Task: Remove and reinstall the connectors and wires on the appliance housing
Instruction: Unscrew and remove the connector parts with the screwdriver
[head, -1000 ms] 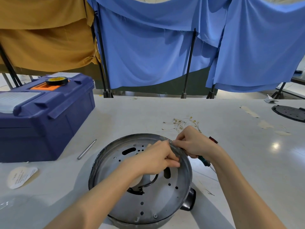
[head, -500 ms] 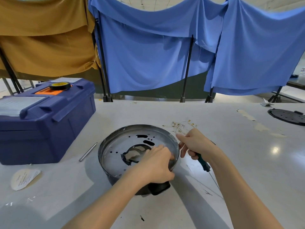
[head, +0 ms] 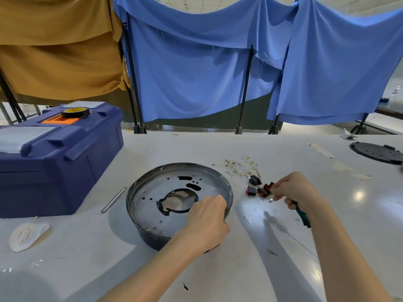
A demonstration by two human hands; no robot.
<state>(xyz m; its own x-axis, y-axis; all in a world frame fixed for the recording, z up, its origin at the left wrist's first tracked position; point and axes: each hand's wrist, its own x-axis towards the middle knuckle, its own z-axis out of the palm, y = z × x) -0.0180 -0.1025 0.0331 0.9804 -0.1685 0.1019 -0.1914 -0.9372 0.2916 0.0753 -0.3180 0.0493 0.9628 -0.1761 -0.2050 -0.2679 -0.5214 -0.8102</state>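
Awkwardly, the right grip (head: pixel 294 190) does two jobs. Its curled lower fingers clamp a teal-handled screwdriver (head: pixel 302 214), while thumb and forefinger pinch at a red switch (head: pixel 266 189) beside the other switches (head: pixel 255 180) on the worktop (head: pixel 229 275), just right of the housing (head: pixel 148 201). That split hold is the risk: the switch could slip, or the blade tip could scrape its terminals. The left grip (head: pixel 207 216) curls over the housing's near-right rim; if it slackens, the upturned shell may skid. Loose wires (head: pixel 237 167) lie beyond, easy to snag.
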